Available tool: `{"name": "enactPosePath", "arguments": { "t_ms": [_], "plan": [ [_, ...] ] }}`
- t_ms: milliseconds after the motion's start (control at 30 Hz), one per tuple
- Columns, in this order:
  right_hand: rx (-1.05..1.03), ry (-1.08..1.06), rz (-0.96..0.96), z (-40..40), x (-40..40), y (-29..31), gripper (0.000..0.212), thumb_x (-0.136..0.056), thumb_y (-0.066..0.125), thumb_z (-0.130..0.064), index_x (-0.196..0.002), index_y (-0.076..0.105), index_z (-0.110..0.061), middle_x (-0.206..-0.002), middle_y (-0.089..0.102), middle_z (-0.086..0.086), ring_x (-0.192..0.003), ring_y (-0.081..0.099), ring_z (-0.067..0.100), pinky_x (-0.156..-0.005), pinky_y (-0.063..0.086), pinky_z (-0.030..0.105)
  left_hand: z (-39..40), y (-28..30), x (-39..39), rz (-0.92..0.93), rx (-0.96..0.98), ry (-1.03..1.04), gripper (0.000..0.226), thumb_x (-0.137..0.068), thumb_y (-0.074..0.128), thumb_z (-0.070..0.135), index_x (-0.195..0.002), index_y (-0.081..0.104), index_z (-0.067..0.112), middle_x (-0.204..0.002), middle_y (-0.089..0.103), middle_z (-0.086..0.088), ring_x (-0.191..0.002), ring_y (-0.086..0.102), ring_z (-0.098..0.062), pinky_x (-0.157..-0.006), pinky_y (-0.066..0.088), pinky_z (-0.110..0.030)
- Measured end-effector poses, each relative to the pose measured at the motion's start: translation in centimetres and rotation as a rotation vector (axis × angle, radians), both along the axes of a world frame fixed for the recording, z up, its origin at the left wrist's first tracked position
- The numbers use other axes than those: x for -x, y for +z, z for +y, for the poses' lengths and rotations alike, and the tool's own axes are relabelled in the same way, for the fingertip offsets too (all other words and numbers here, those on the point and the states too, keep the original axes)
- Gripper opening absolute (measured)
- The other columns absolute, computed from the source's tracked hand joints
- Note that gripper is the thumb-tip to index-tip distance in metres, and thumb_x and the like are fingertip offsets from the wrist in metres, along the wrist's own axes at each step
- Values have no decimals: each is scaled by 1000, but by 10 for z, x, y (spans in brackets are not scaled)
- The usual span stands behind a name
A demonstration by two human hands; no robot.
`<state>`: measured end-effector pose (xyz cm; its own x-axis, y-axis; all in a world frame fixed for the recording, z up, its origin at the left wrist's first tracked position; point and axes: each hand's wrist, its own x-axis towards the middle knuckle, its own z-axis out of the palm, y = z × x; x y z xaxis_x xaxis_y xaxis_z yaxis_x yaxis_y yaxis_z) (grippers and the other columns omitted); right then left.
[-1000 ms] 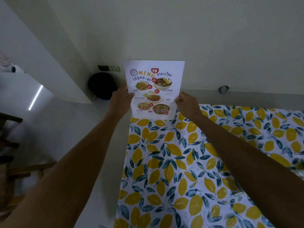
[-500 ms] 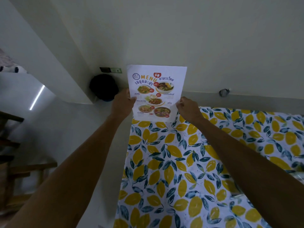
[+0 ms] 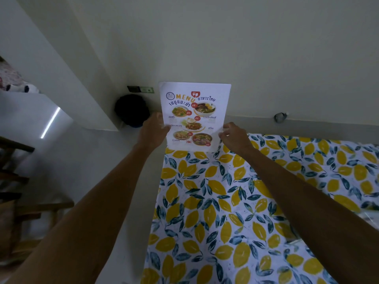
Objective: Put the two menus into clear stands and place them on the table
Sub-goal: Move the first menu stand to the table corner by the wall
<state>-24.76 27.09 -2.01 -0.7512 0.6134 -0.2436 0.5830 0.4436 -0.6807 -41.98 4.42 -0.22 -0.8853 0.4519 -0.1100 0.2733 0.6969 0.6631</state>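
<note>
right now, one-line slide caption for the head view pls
Both hands, left hand and right hand, hold a printed menu upright at the far edge of a lemon-print tablecloth.

both bare forearms stretch forward and up from the lower corners, converging toward the middle. the left hand point(image 3: 152, 131) shows its back to the camera, thumb curled inward and pinching the left edge of the menu point(image 3: 194, 115). the right hand point(image 3: 235, 137) is at the sheet's lower right edge with fingers bent and loosely spread; whether they grip it cannot be told.
</note>
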Motion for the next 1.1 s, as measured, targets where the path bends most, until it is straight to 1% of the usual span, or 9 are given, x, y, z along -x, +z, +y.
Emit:
{"name": "enactPosePath", "arguments": {
  "t_ms": [67,167,233,367,500,667,800,933,1100],
  "plan": [
    [8,-9,-12,0,-6,4,42,-90,61,-31,-125,55,-10,-117,71,11,-108,66,29,-84,48,30,-1,2,-6,9,12,7,41,-84,66,35,-117,52,14,-117,68,-7,-104,66,-26,-86,56,-47],
    [-9,-21,-35,0,-17,12,46,-91,60,-35,-128,54,-9,-114,71,11,-106,66,30,-79,45,28,-4,5,-16,30,20,32,58,-87,68,32,-134,46,8,-129,62,-12,-116,61,-29,-93,52,-47],
    [-32,-22,-37,-1,-26,18,46,-90,61,-34,-128,53,-9,-113,71,12,-103,66,30,-76,46,28,-8,7,-24,37,29,53,65,-86,69,34,-140,42,8,-134,59,-13,-122,58,-30,-97,50,-47],
    [-9,-5,-8,-10,-51,28,46,-92,60,-29,-131,50,-6,-112,70,17,-93,69,32,-82,56,42,-19,11,-45,66,63,43,65,-86,68,37,-136,42,6,-123,65,-14,-114,61,-32,-91,51,-46],
    [-19,40,4,-22,-83,40,49,-92,60,-29,-134,48,-7,-116,67,18,-103,65,34,-84,52,40,-25,17,-82,122,77,23,59,-85,70,34,-128,45,2,-113,67,-16,-106,63,-33,-83,52,-42],
    [0,123,38,-42,-136,53,51,-92,60,-35,-134,47,-10,-124,67,13,-105,65,31,-89,53,39,-33,29,-149,157,39,15,54,-86,71,29,-127,48,2,-119,64,-18,-107,62,-35,-84,50,-42],
    [-6,215,79,-56,-192,68,48,-93,60,-35,-133,47,-12,-125,65,10,-103,65,27,-80,52,34,-37,39,-217,156,28,54,58,-85,72,34,-131,48,7,-119,64,-13,-108,62,-30,-83,48,-37],
    [-4,247,128,-62,-263,79,48,-93,61,-35,-134,47,-15,-122,66,9,-100,66,26,-82,54,35,-31,55,-295,176,44,32,56,-87,69,35,-132,46,9,-120,64,-14,-107,63,-32,-87,53,-44],
    [-3,204,138,-47,-358,84,44,-91,61,-30,-131,50,-15,-113,68,7,-93,67,24,-79,56,34,-7,61,-381,174,70,-37,59,-90,66,36,-139,44,11,-130,61,-11,-116,61,-29,-89,50,-40]
  ]
}}
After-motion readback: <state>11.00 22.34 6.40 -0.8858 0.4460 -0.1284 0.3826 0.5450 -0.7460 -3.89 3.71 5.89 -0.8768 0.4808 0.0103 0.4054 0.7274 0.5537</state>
